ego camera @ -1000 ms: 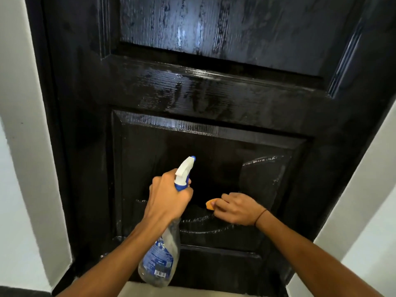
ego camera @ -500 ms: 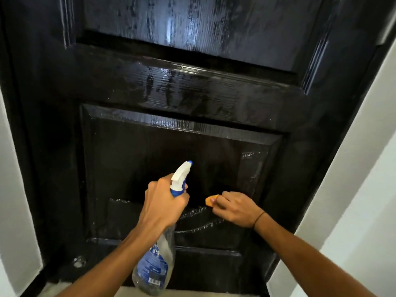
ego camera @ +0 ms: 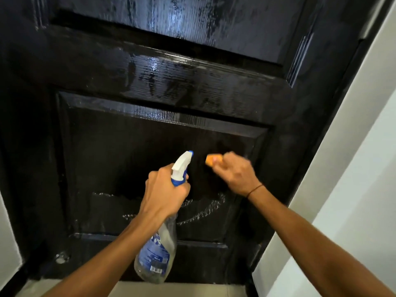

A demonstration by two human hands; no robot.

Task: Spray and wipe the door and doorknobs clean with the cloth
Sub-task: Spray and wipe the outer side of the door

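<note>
While the black door (ego camera: 192, 86) fills nearly the whole view, its lower recessed panel carries curved wet streaks. Against that panel the right hand (ego camera: 236, 173), fingers curled tight, presses a small orange cloth (ego camera: 211, 160). Just left of it, the left hand (ego camera: 164, 190) is wrapped round the neck of a clear spray bottle (ego camera: 157, 251), whose white nozzle points at the door.
</note>
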